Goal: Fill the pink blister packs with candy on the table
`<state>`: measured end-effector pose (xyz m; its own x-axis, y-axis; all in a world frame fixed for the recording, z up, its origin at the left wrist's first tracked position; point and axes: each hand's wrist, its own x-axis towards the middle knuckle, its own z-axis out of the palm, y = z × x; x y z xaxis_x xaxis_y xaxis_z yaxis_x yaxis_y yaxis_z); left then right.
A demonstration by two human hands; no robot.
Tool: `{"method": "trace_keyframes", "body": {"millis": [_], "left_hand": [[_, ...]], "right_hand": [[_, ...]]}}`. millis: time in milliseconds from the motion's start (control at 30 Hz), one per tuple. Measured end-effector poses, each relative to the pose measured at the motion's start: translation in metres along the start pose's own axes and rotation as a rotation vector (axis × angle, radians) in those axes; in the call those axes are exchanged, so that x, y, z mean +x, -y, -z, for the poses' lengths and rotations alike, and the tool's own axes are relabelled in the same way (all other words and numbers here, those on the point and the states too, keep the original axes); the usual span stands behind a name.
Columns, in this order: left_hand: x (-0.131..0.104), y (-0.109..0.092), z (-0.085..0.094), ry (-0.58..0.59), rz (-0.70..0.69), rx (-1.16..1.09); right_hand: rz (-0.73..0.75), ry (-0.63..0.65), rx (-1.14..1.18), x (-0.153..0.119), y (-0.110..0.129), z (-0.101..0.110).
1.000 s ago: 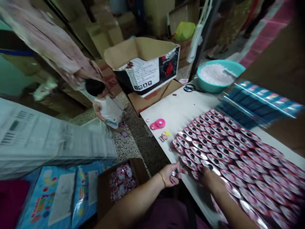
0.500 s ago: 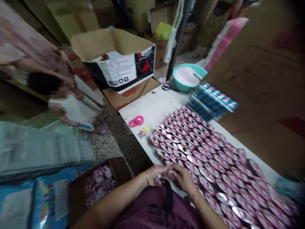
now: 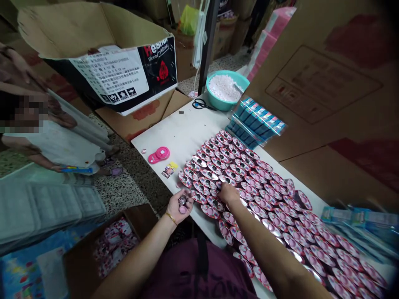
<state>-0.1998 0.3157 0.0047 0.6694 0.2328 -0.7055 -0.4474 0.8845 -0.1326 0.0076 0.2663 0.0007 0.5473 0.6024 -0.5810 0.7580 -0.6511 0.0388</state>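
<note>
The left hand, palm up at the tabletop's near edge, is loosely curled around several small round pieces; with the grip so slack, one could roll out and drop to the floor. The right hand reaches down among the shiny oval printed pieces, its fingertips hidden, so I cannot tell whether it grips anything. These ovals lie in tight rows, some at the near edge, and a brush of the forearm could skew or tip several off. Beyond are a pink round-headed holder and, farther, black-handled scissors beside a turquoise basin of white bits, which could spill if knocked.
</note>
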Motion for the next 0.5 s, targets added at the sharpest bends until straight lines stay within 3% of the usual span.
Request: {"method": "trace_keyframes", "body": {"millis": [100, 200, 300, 400, 500], "left_hand": [[0.008, 0.006, -0.002, 0.013, -0.038, 0.021], [0.015, 0.012, -0.004, 0.036, -0.058, 0.027], [0.021, 0.016, -0.008, 0.073, -0.031, 0.046], [0.024, 0.019, -0.012, 0.060, -0.009, 0.103], [0.025, 0.025, -0.015, -0.017, 0.011, 0.123]], "right_hand": [[0.000, -0.011, -0.009, 0.002, -0.008, 0.001], [0.075, -0.086, 0.068, -0.016, -0.010, 0.000], [0.387, -0.239, 0.292, -0.050, 0.004, -0.005], [0.764, -0.275, 0.450, -0.081, 0.029, -0.013], [0.848, -0.227, 0.492, -0.095, 0.045, -0.018]]}}
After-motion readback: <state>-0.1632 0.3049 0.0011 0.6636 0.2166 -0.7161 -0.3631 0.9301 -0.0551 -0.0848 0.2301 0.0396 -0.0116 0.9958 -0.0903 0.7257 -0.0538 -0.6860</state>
